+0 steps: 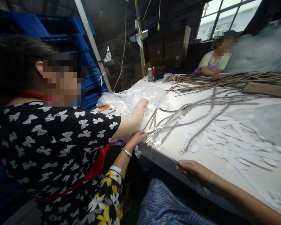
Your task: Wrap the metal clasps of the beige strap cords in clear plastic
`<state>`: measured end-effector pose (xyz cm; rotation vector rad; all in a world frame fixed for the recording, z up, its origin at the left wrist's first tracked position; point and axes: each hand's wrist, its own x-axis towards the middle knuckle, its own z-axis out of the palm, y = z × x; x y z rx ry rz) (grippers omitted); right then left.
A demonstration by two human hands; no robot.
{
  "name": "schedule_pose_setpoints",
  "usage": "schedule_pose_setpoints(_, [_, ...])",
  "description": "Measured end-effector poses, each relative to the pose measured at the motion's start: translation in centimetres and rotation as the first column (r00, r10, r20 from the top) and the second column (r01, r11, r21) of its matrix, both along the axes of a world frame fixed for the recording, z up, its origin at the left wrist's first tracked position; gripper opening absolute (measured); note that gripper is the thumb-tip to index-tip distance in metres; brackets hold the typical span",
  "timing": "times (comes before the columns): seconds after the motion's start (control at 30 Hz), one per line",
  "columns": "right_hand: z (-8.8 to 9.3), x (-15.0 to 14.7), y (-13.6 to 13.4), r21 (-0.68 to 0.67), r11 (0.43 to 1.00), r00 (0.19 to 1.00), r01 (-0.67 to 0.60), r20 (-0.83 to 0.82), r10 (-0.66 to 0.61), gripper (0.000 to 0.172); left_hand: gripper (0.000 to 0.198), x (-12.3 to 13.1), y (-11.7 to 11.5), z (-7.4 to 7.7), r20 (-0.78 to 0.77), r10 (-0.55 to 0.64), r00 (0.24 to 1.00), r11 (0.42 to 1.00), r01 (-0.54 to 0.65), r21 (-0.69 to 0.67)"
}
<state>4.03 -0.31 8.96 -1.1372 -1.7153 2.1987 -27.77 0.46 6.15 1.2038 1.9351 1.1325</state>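
At the table's near edge, my left hand (138,137), with a silver bangle on the wrist, is closed on the end of a thin brown strap (170,126). Beside its fingertips lie more straps in clear plastic wrap with gold-coloured metal buckles (158,144). Lower right, my right hand (189,167) is held at the table edge, its fingers closed round a thin dark pointed tool (175,160); most of that tool is hidden. A single strap ends in a buckle (182,152) on the table just above this hand.
A co-worker in a black patterned top (61,140) sits close on my left, an arm reaching across to clear plastic bags (147,97). White paper strips (224,140) cover the table's right side. Bundled brown straps (253,79) lie farther back, before another person (213,64).
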Motion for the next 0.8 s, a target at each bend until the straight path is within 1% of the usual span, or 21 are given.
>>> schedule_pose_setpoints(0.13, [-0.1, -1.3, -0.3, -0.019, 0.999, 0.994, 0.027, -0.108, -0.029, 0.045, 0.023, 0.8, -2.1, 0.8, 0.105, -0.028, 0.994, 0.999, 0.025, 0.024])
schedule_pose_setpoints(0.27, [-0.4, -3.8, -0.4, -0.044, 0.999, 0.983, 0.027, -0.178, -0.035, 0.046, 0.026, 1.9, -3.5, 1.8, 0.237, -0.049, 0.970, 0.998, 0.040, 0.042])
schedule_pose_setpoints(0.33, [-0.6, -5.2, -0.5, -0.072, 0.996, 0.977, 0.046, -0.202, -0.059, 0.045, 0.027, 2.5, -4.0, 2.4, 0.293, -0.072, 0.953, 0.997, 0.066, 0.031])
schedule_pose_setpoints(0.43, [-0.9, -6.9, -0.5, -0.148, 0.986, 0.971, 0.079, -0.213, -0.110, 0.040, 0.028, 3.2, -4.8, 3.1, 0.361, -0.104, 0.927, 0.994, 0.111, 0.001])
schedule_pose_setpoints(0.53, [-1.7, -8.2, -0.4, -0.220, 0.971, 0.967, 0.093, -0.214, -0.141, 0.034, 0.035, 3.6, -5.7, 3.0, 0.396, -0.077, 0.915, 0.994, 0.100, -0.036])
schedule_pose_setpoints(0.57, [-2.0, -8.6, -0.3, -0.236, 0.967, 0.966, 0.092, -0.214, -0.144, 0.033, 0.036, 3.6, -5.9, 2.9, 0.406, -0.060, 0.912, 0.995, 0.090, -0.053])
schedule_pose_setpoints(0.7, [-3.4, -10.0, -0.3, -0.288, 0.954, 0.971, 0.082, -0.192, -0.141, 0.032, 0.026, 3.3, -6.6, 2.1, 0.466, -0.007, 0.885, 0.990, 0.071, -0.120])
schedule_pose_setpoints(0.8, [-4.0, -11.0, -0.5, -0.319, 0.943, 0.972, 0.090, -0.180, -0.153, 0.032, 0.031, 3.2, -6.8, 2.0, 0.502, 0.019, 0.865, 0.991, 0.052, -0.126])
